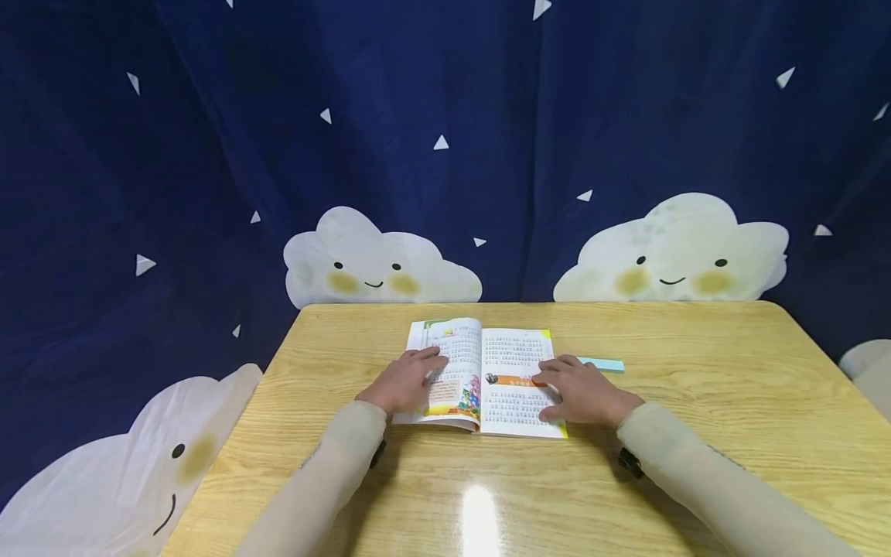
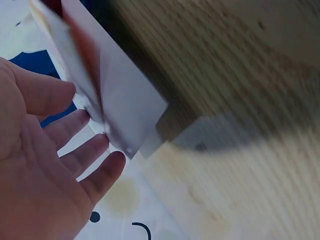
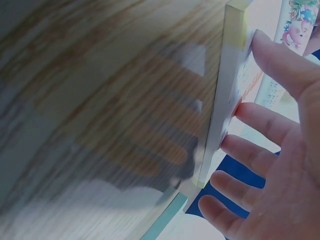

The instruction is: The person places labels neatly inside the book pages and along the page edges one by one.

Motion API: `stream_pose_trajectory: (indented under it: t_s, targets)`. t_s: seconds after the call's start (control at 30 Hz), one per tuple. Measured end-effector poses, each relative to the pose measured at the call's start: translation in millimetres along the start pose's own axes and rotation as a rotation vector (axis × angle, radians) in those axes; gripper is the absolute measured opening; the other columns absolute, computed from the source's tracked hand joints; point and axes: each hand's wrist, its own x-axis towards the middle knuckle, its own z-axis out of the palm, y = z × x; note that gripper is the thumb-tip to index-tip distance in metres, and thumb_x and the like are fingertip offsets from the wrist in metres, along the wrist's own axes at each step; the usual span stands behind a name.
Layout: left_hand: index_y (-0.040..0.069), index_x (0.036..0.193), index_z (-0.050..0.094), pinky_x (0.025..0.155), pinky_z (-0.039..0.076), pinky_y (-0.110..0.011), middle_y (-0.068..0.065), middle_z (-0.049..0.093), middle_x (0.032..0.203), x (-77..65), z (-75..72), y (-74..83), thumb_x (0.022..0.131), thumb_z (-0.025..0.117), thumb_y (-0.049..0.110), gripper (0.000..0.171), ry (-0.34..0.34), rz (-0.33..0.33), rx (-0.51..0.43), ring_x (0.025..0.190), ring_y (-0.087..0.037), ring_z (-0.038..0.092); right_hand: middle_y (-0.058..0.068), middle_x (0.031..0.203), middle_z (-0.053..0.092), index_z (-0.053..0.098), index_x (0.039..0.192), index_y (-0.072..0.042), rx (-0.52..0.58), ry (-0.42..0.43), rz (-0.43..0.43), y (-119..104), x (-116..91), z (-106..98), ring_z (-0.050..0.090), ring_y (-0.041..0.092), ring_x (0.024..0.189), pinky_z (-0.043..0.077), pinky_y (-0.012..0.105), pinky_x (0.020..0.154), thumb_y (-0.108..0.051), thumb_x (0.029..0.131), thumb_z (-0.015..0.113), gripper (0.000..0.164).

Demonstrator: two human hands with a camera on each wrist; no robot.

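An open book (image 1: 515,352) lies on the wooden table, with printed text on both pages, a colourful picture low on the left page and an orange band across the right one. My left hand (image 1: 407,379) rests on the left page near its outer edge; in the left wrist view its fingertips touch the raised leaves (image 2: 125,100). On the right page's outer edge lies my right hand (image 1: 581,389), its fingers spread. The right wrist view shows the thick page block (image 3: 225,90) beside those fingertips, thumb on the page. Neither hand grips anything.
A light blue strip-like object (image 1: 602,364) lies on the table just beyond the right hand, partly hidden by it. The table (image 1: 696,348) ends at a dark blue curtain (image 1: 445,77) printed with smiling clouds and triangles.
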Motion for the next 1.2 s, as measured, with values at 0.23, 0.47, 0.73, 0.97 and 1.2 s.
stream_pose_trajectory:
  t_s: [0.23, 0.47, 0.73, 0.97, 1.2]
  targets:
    - [0.018, 0.14, 0.056, 0.113, 0.039, -0.057, -0.007, 0.046, 0.155, 8.2, -7.1, 5.5, 0.102, 0.042, 0.046, 0.049, -0.079, -0.087, 0.056, 0.143, -0.035, 0.042, 0.016, 0.144, 0.054, 0.064, 0.132, -0.013, 0.005, -0.001, 0.004, 0.1, 0.0, -0.3, 0.044, 0.043, 0.136, 0.038, 0.072, 0.1, -0.042, 0.082, 0.078, 0.059]
    - [0.017, 0.129, 0.064, 0.098, 0.049, -0.05, -0.005, 0.064, 0.132, 24.9, -7.6, 18.5, 0.091, 0.039, 0.075, 0.074, -0.12, -0.217, 0.188, 0.123, -0.03, 0.059, 0.017, 0.147, 0.052, 0.063, 0.133, -0.012, 0.018, -0.019, -0.005, 0.0, -2.7, -2.8, 0.043, 0.043, 0.136, 0.039, 0.071, 0.1, -0.042, 0.082, 0.077, 0.061]
    - [0.011, 0.123, 0.061, 0.1, 0.047, -0.049, -0.008, 0.059, 0.131, 35.1, -0.8, 28.9, 0.085, 0.063, 0.067, 0.068, -0.074, -0.265, 0.29, 0.12, -0.028, 0.056, 0.017, 0.149, 0.05, 0.061, 0.136, -0.012, 0.02, -0.037, -0.024, 2.7, -3.7, -2.8, 0.042, 0.043, 0.137, 0.039, 0.072, 0.1, -0.043, 0.082, 0.077, 0.065]
    - [0.021, 0.151, 0.04, 0.118, 0.035, -0.05, -0.005, 0.022, 0.165, 41.4, 0.3, 39.7, 0.092, 0.069, 0.038, 0.068, -0.048, -0.074, 0.316, 0.151, -0.029, 0.027, 0.015, 0.15, 0.049, 0.059, 0.138, -0.013, 0.035, -0.048, 0.003, 1.9, -5.2, -2.9, 0.041, 0.043, 0.138, 0.035, 0.073, 0.103, -0.043, 0.082, 0.077, 0.066]
    - [0.027, 0.151, 0.041, 0.12, 0.034, -0.045, 0.001, 0.019, 0.168, 42.1, 2.5, 40.1, 0.098, 0.054, 0.015, 0.056, -0.231, -0.014, 0.126, 0.156, -0.027, 0.018, 0.015, 0.151, 0.048, 0.059, 0.138, -0.013, 0.037, -0.047, 0.011, 5.5, -11.0, -3.6, 0.041, 0.042, 0.138, 0.035, 0.073, 0.103, -0.044, 0.083, 0.076, 0.066]
